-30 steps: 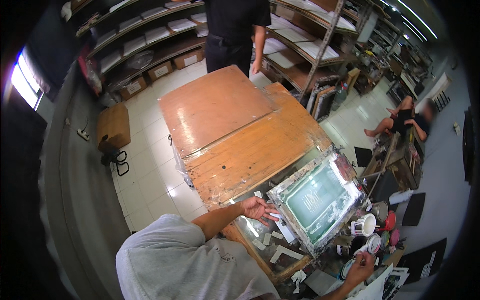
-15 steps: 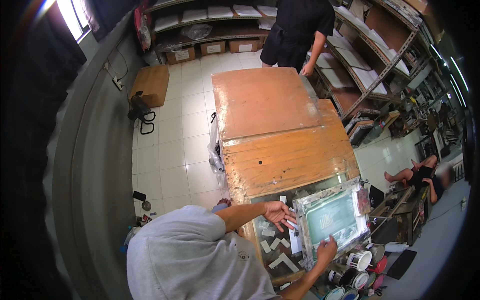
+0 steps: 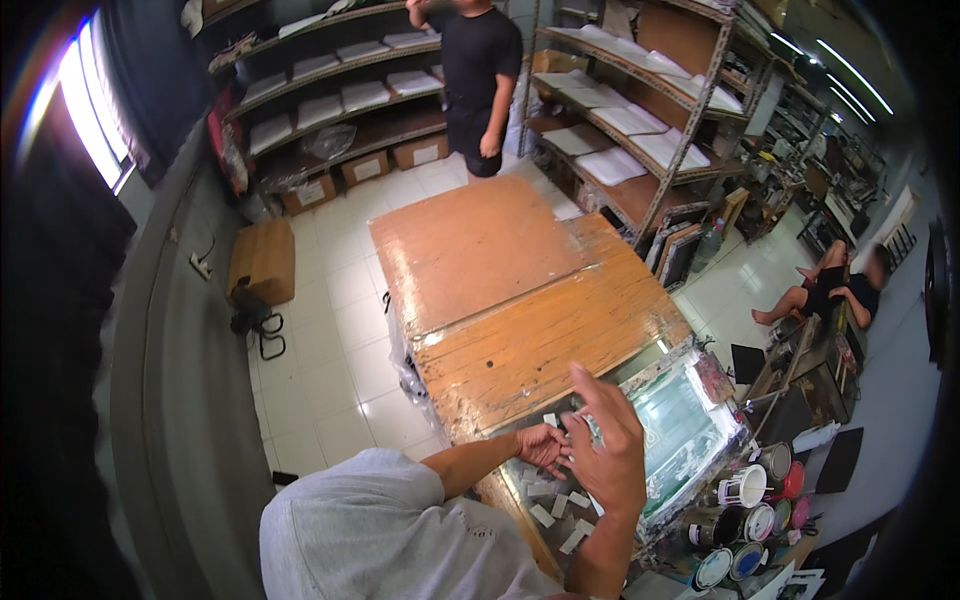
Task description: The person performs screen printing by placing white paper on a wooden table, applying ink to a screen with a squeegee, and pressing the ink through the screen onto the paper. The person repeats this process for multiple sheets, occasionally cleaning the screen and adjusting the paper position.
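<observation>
A silk-screen printing frame with green mesh and a pale, smeared border lies on the near right end of the table. My right hand is raised in front of its left part, with fingers apart and nothing visible in them. Beside it, at the left of the frame, my left hand is held over the glass tabletop, its fingers loosely stretched and its tips partly behind the right hand. Small white strips lie on the glass below the hands. A reddish block sits at the frame's far right corner.
Wooden boards cover the far part of the table. Paint tubs, among them a white tub, crowd the right side. A person in black stands beyond the table near the shelves; another person sits at the right.
My right hand has lifted off the screen frame's near edge and come up and left. My left hand has drawn slightly back. The view has tilted up, and the standing person's arm is raised.
</observation>
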`<control>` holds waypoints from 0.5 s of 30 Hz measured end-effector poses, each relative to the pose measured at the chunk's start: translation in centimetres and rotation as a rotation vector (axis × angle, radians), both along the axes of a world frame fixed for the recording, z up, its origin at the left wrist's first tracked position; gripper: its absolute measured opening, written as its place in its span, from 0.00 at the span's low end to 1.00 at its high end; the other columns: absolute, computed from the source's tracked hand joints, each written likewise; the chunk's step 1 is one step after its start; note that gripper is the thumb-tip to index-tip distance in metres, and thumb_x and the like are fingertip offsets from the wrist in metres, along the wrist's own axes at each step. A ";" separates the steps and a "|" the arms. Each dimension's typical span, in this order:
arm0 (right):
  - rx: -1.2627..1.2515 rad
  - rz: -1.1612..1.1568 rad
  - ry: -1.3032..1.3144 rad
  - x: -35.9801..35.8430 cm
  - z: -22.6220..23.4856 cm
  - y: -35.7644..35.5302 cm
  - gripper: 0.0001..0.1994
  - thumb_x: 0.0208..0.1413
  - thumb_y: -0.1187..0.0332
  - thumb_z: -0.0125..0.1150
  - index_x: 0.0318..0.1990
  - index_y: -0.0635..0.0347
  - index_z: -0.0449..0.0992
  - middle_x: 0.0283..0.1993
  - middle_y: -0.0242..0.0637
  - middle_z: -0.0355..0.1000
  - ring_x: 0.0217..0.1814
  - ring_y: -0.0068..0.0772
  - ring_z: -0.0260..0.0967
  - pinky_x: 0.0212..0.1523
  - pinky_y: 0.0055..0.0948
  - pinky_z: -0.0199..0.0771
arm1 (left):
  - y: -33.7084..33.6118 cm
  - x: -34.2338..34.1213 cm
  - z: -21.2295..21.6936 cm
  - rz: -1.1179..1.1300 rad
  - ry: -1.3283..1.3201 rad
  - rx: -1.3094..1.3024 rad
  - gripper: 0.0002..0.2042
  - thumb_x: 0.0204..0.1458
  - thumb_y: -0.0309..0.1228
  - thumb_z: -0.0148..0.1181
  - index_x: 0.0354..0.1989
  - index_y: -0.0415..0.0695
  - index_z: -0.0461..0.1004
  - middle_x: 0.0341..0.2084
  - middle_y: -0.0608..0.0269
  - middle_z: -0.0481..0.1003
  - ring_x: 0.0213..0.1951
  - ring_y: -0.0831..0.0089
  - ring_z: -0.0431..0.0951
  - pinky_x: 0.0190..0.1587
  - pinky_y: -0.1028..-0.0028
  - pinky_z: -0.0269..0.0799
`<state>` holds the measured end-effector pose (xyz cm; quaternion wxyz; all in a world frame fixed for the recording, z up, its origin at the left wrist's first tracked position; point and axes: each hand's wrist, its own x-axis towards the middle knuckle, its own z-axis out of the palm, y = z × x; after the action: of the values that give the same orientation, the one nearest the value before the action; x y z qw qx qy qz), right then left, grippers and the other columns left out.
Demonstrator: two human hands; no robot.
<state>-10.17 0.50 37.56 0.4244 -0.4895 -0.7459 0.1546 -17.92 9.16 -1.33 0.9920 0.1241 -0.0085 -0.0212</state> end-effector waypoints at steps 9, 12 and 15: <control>-0.092 -1.557 -0.690 18.9 -15.1 -27.7 0.40 0.54 0.55 0.70 0.67 0.73 0.62 0.61 0.58 0.69 0.60 0.55 0.69 0.63 0.47 0.68 | -0.5 0.5 0.1 -0.020 0.103 -0.151 0.21 0.60 0.33 0.47 0.62 0.46 0.68 0.72 0.59 0.59 0.74 0.49 0.55 0.69 0.38 0.52; -0.070 -1.852 -0.977 17.8 -16.5 -34.4 0.45 0.52 0.43 0.72 0.62 0.78 0.66 0.61 0.61 0.70 0.58 0.61 0.71 0.61 0.51 0.70 | -0.2 -0.1 1.2 -0.015 0.113 -0.106 0.22 0.59 0.33 0.48 0.63 0.45 0.66 0.73 0.57 0.58 0.74 0.48 0.54 0.70 0.38 0.49; 0.022 -1.901 -0.676 15.7 -19.0 -36.0 0.45 0.51 0.43 0.72 0.61 0.78 0.67 0.60 0.60 0.70 0.57 0.61 0.72 0.61 0.50 0.71 | -0.2 0.2 1.8 -0.006 0.162 -0.086 0.26 0.59 0.33 0.48 0.68 0.44 0.61 0.73 0.57 0.57 0.74 0.46 0.54 0.70 0.37 0.49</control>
<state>5.56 -35.48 18.59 0.1424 -0.8954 -0.1290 -0.4016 -17.77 8.95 0.45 0.9938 0.0795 0.0703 -0.0336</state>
